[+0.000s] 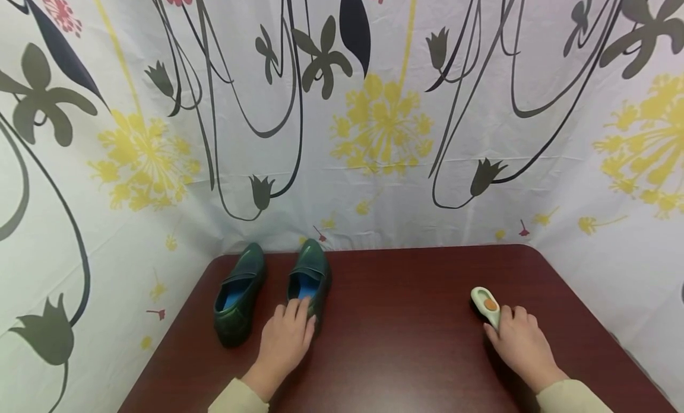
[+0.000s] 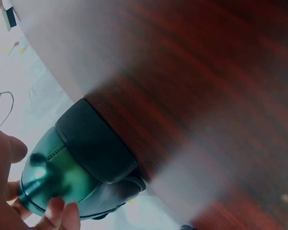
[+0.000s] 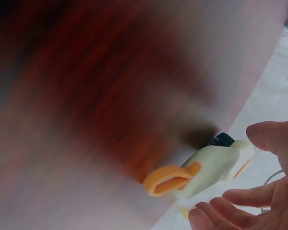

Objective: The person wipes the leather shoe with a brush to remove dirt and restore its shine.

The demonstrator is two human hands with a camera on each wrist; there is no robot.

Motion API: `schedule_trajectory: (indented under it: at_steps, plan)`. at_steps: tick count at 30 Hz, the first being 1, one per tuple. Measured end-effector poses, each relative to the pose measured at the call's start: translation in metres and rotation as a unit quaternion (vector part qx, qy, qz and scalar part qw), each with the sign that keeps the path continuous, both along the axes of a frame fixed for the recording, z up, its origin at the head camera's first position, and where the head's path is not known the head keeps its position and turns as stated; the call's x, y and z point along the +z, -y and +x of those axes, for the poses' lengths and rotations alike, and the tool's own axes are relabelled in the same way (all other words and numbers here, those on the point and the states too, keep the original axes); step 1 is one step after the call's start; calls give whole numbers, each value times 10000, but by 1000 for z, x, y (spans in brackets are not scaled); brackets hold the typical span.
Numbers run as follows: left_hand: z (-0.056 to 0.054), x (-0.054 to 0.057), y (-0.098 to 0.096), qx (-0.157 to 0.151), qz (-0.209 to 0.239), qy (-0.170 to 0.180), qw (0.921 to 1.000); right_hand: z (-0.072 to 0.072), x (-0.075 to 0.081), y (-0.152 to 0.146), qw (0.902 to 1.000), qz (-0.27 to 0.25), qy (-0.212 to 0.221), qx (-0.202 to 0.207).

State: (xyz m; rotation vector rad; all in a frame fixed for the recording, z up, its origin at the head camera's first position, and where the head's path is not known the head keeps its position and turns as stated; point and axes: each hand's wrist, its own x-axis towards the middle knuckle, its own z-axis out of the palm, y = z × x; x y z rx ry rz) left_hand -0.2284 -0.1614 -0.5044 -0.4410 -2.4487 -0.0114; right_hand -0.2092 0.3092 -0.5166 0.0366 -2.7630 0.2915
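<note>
Two green loafers with blue insoles stand side by side on the dark red table (image 1: 395,318). At the heel of the right-hand loafer (image 1: 312,260), my left hand (image 1: 285,336) has its fingertips bent over the rim of the opening. The left wrist view shows that loafer's shiny heel (image 2: 62,177) between thumb and fingers. The other loafer (image 1: 241,291) is just left of this hand. My right hand (image 1: 523,345) is around the near end of a small pale-green brush (image 3: 211,165) with dark bristles and an orange loop. Its thumb and fingers are spread apart, either side of the brush.
A white cloth (image 1: 374,211) with printed flowers and stems hangs behind the table and along both sides. The loafers are towards the table's far left, and the brush lies on the right. The table's rounded back corner (image 1: 526,250) meets the cloth.
</note>
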Motion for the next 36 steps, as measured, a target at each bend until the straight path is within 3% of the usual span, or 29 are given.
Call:
schedule_trajectory:
  at_steps: [5,12,19,31,36]
  plan:
    - [-1,0,1,225,-229,36,9995,-1,-2,-3,10000,26,-61,70]
    - [-2,-2,1,355,-289,104,9989,-4,-2,-6,9994,-42,328,67]
    - [-1,-1,-1,416,76,470,9980,-6,0,-6,9991,-6,349,221]
    - [2,3,-6,378,578,784,9945,-12,2,-9,9950,-316,936,171]
    - [4,3,-7,435,764,954,9915,-14,1,-9,9878,-593,1437,116]
